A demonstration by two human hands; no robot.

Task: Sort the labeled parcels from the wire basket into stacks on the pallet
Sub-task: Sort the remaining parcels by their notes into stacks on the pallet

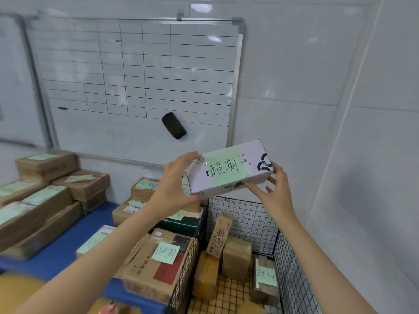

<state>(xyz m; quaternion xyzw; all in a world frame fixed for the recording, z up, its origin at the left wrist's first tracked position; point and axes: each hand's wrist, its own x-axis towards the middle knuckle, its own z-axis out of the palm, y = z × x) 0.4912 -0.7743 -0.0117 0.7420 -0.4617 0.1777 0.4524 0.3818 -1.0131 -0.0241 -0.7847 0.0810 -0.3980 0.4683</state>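
**A:** where's the white parcel (pixel 229 169) rn?

**B:** held up above the wire basket (pixel 292 279), long side running hand to hand. left hand (pixel 174 184) grips one end, right hand (pixel 275 191) curls round the other. pallet (pixel 56 250) is off left, so left hand's nearer imo.

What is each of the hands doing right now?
Left hand: grips the left end of the white box.
Right hand: pinches its right end.

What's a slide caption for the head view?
Left hand and right hand hold a labeled white parcel above the wire basket.
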